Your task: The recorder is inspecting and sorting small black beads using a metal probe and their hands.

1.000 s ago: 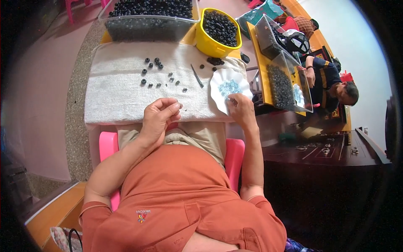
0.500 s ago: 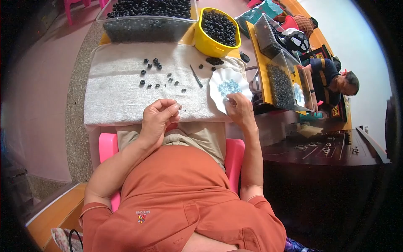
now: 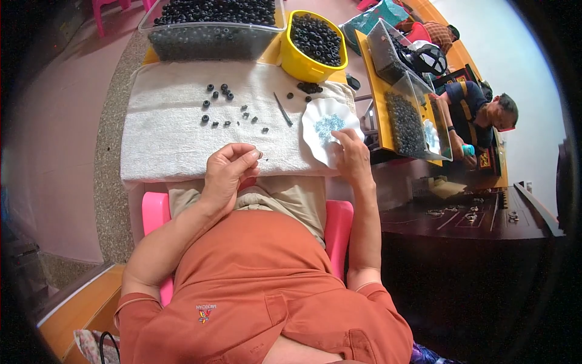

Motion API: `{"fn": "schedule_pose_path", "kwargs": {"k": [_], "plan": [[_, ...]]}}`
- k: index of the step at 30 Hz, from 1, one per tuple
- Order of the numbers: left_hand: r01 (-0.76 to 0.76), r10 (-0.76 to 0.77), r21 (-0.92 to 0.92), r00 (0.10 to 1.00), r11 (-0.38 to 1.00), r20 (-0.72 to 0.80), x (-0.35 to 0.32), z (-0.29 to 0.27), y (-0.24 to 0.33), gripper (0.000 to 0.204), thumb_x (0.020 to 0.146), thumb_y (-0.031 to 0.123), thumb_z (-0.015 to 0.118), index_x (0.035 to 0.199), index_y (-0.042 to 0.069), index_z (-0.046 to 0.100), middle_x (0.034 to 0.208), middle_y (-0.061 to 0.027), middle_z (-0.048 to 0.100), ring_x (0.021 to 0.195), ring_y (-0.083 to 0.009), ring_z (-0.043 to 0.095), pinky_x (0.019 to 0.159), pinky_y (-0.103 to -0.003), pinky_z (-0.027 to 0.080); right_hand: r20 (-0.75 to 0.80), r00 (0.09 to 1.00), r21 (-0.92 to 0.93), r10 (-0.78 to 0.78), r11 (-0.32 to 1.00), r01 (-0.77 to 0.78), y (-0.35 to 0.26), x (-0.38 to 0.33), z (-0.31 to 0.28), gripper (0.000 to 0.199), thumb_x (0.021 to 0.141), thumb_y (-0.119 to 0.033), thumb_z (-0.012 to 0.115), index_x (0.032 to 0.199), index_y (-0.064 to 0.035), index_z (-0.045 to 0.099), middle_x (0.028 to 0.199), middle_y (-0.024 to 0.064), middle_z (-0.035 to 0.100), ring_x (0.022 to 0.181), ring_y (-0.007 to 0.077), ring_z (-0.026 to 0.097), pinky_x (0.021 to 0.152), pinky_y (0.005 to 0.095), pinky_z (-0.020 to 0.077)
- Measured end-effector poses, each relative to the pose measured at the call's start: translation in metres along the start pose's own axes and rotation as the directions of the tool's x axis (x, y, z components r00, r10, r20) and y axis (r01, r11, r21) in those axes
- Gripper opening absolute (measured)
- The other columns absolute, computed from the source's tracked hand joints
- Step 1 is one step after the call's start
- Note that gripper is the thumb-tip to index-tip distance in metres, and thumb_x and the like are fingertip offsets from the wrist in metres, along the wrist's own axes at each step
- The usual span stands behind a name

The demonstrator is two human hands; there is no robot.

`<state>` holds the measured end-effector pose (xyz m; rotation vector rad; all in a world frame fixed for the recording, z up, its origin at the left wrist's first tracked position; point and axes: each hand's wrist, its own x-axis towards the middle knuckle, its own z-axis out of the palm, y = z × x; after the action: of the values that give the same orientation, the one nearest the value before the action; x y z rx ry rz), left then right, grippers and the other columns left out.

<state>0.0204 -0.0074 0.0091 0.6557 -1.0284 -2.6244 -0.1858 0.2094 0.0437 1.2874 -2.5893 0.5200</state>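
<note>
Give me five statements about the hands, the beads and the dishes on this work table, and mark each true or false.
1. The left hand pinches a small item between its fingertips over the white towel. True.
2. The right hand reaches into the yellow bowl. False: it rests on the white scalloped plate, which holds pale blue bits.
3. The yellow bowl is empty. False: it is filled with dark beads.
4. Loose dark beads lie scattered on the towel. True.
5. The clear tub at the far edge holds blue beads. False: its beads are dark, like those in the bowl.
</note>
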Motion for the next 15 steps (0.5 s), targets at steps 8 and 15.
{"fn": "schedule_pose_path", "kwargs": {"k": [8,15], "plan": [[-0.007,0.007,-0.006,1.000,1.000,-0.019,0.0004,0.0016,-0.0004,0.013,0.087,0.008,0.071,0.098,0.004,0.066,0.087,-0.0033,0.068,0.069,-0.0079,0.063,0.065,-0.020,0.053,0.114,0.993,-0.081,0.021,0.997,-0.012,0.0090,0.0042,0.0024,0.017,0.084,-0.007,0.059,0.099,-0.0040,0.068,0.098,0.0155,0.065,0.092,0.0367,0.063,0.080,0.0427,0.0509],[-0.004,0.005,0.013,1.000,1.000,-0.018,0.0006,0.0005,-0.0007,0.012,0.088,0.010,0.071,0.098,0.005,0.066,0.086,-0.0023,0.068,0.069,-0.0073,0.062,0.064,-0.019,0.052,0.120,0.992,-0.058,0.049,0.997,-0.042,0.0078,0.0049,0.0022,0.009,0.084,-0.007,0.060,0.089,-0.0027,0.066,0.088,0.0162,0.063,0.084,0.0370,0.062,0.075,0.0437,0.0498]]}}
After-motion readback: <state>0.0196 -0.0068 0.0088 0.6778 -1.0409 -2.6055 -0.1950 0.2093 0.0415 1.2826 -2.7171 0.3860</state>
